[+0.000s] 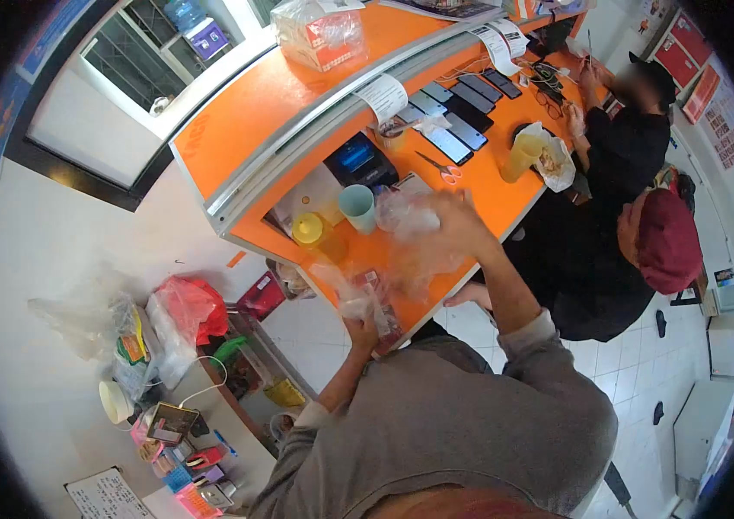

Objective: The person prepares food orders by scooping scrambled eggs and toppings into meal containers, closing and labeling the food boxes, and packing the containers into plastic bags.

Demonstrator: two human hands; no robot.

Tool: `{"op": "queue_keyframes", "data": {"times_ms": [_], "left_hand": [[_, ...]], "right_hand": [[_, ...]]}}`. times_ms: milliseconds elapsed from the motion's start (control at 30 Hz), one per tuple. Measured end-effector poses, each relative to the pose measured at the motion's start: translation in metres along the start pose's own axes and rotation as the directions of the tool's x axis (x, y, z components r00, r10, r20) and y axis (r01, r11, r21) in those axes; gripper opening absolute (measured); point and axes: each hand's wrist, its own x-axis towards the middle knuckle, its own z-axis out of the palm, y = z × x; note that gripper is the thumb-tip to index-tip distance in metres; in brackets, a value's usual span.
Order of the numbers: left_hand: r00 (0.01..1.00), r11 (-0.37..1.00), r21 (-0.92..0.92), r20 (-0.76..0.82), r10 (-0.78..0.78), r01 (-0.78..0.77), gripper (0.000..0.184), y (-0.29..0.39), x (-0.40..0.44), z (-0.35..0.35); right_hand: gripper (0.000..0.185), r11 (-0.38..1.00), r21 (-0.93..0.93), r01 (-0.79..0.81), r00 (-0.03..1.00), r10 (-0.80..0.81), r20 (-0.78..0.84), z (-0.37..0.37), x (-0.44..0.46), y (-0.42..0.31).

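Observation:
My left hand [362, 332] is closed on a crumpled clear plastic bag [351, 298] near the front edge of the orange counter [492, 186]. Smeared by motion, my right hand [455, 223] is over the counter at a second clear plastic bag [397, 214]; its fingers are hard to make out. More thin plastic [419, 264] shows below it. Just beyond the bags stand a light teal cup [357, 209] and a yellow lidded container [310, 232]. A dark device with a lit screen [358, 160] is behind the cup.
Orange-handled scissors [443, 168] and several phones [446, 145] lie farther along the counter. A yellow cup [519, 157] stands by food on white paper [552, 161]. To my right sit a person in a maroon head covering [665, 240] and another in a black cap [644, 112].

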Motion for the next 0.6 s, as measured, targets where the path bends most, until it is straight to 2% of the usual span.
{"op": "queue_keyframes", "data": {"times_ms": [33, 100, 167, 267, 300, 367, 400, 433, 467, 533, 567, 600], "left_hand": [[0.994, 0.996, 0.068, -0.083, 0.068, -0.062, 0.05, -0.02, -0.004, -0.001], [0.985, 0.923, 0.377, -0.116, 0.125, -0.073, 0.069, -0.011, -0.009, -0.004], [0.997, 0.642, 0.766, -0.046, 0.068, -0.009, 0.091, 0.057, -0.011, -0.012], [0.997, 0.627, 0.776, -0.031, -0.075, 0.071, 0.095, 0.068, -0.037, -0.037], [0.998, 0.677, 0.734, -0.052, -0.03, 0.059, 0.093, 0.07, -0.044, -0.045], [0.994, 0.764, 0.644, -0.1, 0.044, 0.031, 0.088, 0.073, -0.062, -0.064], [0.983, 0.827, 0.556, -0.18, 0.028, 0.078, 0.084, 0.079, -0.067, -0.072], [0.972, 0.884, 0.454, -0.236, -0.001, 0.111, 0.08, 0.084, -0.067, -0.077], [0.974, 0.958, 0.27, -0.226, -0.03, 0.092, 0.079, 0.092, -0.064, -0.081], [0.972, 0.989, -0.122, -0.205, -0.112, 0.088, 0.077, 0.113, -0.064, -0.093], [0.978, 0.959, -0.252, -0.126, -0.168, 0.133, 0.076, 0.131, -0.062, -0.097], [0.997, 0.928, -0.367, -0.014, -0.071, 0.061, 0.072, 0.144, -0.068, -0.108]], "right_hand": [[0.041, 0.994, 0.106, -0.039, 0.997, 0.046, -0.065, -0.007, 0.025, 0.007], [0.04, 0.912, 0.409, -0.023, 0.914, 0.184, -0.36, 0.016, 0.081, 0.046], [0.038, 0.756, 0.649, 0.09, 0.875, 0.251, -0.414, 0.03, 0.129, 0.066], [0.037, 0.764, 0.605, 0.225, 0.834, 0.17, -0.525, 0.036, 0.17, 0.068], [0.033, 0.731, 0.666, 0.145, 0.874, 0.221, -0.432, 0.027, 0.167, 0.061], [0.028, 0.542, 0.799, 0.26, 0.798, 0.345, -0.494, 0.016, 0.143, 0.035], [0.026, 0.446, 0.831, 0.332, 0.747, 0.414, -0.52, 0.012, 0.138, 0.026], [0.018, 0.798, 0.462, 0.388, 0.415, 0.296, -0.86, 0.022, 0.136, 0.033], [0.017, 0.629, 0.716, 0.303, 0.491, 0.541, -0.683, 0.02, 0.117, 0.014], [0.023, 0.254, 0.961, 0.11, 0.625, 0.734, -0.266, 0.016, 0.059, -0.061], [0.021, 0.064, 0.998, 0.0, 0.757, 0.652, -0.042, 0.01, 0.031, -0.102], [0.019, 0.401, 0.895, -0.198, 0.977, 0.158, 0.145, 0.047, -0.017, -0.133]]}}
